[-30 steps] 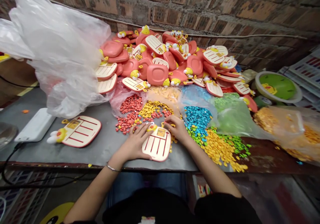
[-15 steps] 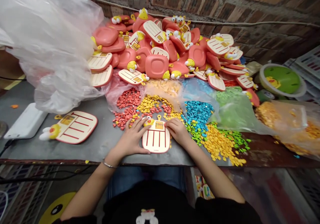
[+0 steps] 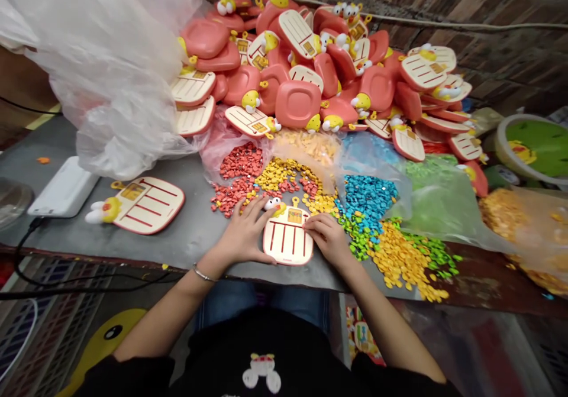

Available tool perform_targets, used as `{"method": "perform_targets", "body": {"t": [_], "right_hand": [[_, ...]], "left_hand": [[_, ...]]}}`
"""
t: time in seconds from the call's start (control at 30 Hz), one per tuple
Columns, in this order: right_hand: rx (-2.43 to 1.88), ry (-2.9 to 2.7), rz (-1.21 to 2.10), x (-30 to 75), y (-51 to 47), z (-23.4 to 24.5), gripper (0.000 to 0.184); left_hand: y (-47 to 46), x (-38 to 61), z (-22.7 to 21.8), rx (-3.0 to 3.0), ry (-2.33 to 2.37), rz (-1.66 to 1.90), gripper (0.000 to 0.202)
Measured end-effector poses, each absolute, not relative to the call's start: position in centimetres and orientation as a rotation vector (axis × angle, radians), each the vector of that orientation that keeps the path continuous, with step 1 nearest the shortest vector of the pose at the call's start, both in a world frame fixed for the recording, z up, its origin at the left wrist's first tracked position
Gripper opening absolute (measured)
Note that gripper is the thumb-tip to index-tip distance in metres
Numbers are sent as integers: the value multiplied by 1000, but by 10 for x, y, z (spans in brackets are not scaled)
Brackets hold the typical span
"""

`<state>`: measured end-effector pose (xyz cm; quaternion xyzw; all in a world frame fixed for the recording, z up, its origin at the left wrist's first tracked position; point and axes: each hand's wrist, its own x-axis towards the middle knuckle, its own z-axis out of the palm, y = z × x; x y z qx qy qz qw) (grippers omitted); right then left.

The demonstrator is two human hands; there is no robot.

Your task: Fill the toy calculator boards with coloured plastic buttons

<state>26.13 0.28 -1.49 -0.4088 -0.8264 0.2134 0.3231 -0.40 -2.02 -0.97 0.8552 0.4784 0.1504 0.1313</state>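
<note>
Fingers of the left hand are clasped around the left side of a cream, red-rimmed, rounded plastic board with 4 parallel red grooves, laid on the grey tabletop. At the board's upper right edge, the fingertips of the right hand are bunched; whether anything is gripped cannot be told.

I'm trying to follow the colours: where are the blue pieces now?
In the head view, the blue pieces lie right of centre, beyond the right hand, at the mouth of a bluish bag, beside green pieces.
</note>
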Motion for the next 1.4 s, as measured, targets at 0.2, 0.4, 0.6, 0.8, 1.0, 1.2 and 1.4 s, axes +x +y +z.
{"method": "perform_targets", "body": {"t": [0.2, 0.4, 0.6, 0.8, 1.0, 1.2, 1.4], "right_hand": [[-1051, -2135, 667, 234, -1, -17, 10], [-994, -2169, 859, 203, 15, -14, 16], [-722, -2266, 1300, 208, 15, 2, 38], [-1235, -2066, 743, 248, 49, -8, 11], [-1398, -2189, 359, 260, 73, -24, 13], [-1164, -2059, 612, 268, 40, -10, 8], [-1096, -2172, 444, 267, 26, -13, 10]], "left_hand": [[-20, 0, -11, 2502, 1306, 386, 121], [-20, 0, -9, 2488, 1350, 371, 125], [-20, 1, -9, 2506, 1342, 379, 123], [-20, -1, -10, 2525, 1326, 356, 117], [-21, -3, -7, 2488, 1323, 324, 111], [-21, -3, -7, 2480, 1314, 289, 101], [-21, -3, -10, 2483, 1321, 318, 97]]}}
